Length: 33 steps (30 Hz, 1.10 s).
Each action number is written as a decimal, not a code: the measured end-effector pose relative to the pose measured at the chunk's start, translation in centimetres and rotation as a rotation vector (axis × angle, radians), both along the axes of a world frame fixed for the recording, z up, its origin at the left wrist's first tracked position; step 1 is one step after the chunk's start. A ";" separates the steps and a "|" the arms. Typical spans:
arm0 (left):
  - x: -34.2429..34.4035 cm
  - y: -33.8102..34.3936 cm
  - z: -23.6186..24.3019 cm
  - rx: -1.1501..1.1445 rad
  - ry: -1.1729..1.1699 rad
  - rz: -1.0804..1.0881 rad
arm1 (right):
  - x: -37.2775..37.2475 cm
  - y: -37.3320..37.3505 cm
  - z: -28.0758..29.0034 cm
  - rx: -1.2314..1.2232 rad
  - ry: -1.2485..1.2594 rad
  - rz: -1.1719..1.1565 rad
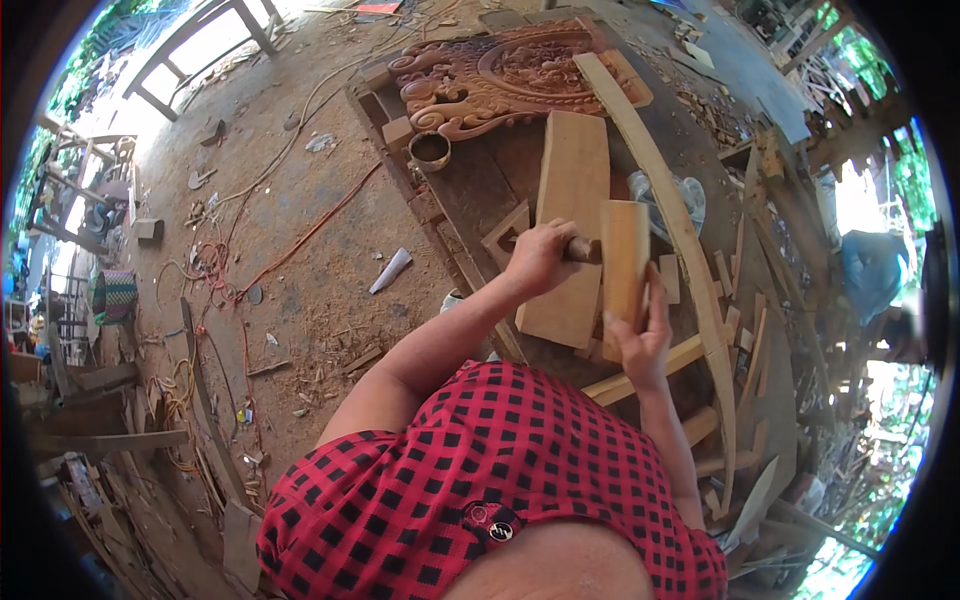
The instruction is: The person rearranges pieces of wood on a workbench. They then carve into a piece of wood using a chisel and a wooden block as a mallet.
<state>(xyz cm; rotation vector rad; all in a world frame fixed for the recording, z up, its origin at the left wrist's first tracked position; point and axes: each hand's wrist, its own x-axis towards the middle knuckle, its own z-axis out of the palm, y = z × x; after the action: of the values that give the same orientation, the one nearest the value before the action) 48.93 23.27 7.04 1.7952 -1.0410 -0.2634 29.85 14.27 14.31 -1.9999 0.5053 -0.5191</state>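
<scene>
My left hand [545,255] is closed around a short round wooden handle [583,250], with its end near the left side of a narrow light wood block [625,245]. My right hand [640,335] grips that block upright along its lower part. Beneath them a wide light wood board [572,160] lies on a dark low workbench [485,180]. A long curved wooden strip [670,200] runs along the right, with a crumpled clear plastic bag [680,195] beside it. A small wooden square piece [505,230] lies left of the board, partly hidden.
A carved reddish wood panel [495,75] lies at the bench's far end, near a round metal container [430,150]. Red cord [310,220] and shavings lie on the floor to the left. Scrap wood [760,330] crowds the right, by a blue bag [870,275]. A wooden frame [190,45] stands back left.
</scene>
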 end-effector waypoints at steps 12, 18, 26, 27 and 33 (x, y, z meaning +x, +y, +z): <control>-3.2 1.6 -3.9 -0.098 -0.302 -0.257 | -3.3 -1.2 -5.8 0.217 -0.053 -0.200; -1.2 1.5 -2.3 -0.313 -0.016 0.012 | -3.1 -1.4 -5.9 0.291 -0.077 -0.233; -1.8 2.7 -3.7 -0.267 -0.210 -0.280 | -2.1 0.3 -1.1 0.059 -0.139 -0.124; -1.9 2.6 -3.5 -0.263 -0.165 -0.247 | -2.3 0.7 -0.6 -0.006 -0.201 -0.157; -0.8 0.4 -2.3 -0.260 -0.064 -0.120 | -1.8 1.6 -1.0 -0.222 -0.085 -0.009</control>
<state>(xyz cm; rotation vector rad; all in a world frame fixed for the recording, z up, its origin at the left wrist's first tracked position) 48.17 23.69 4.76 1.5185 -1.1738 -0.1362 28.04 15.90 13.34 -2.1758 0.4191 -0.6870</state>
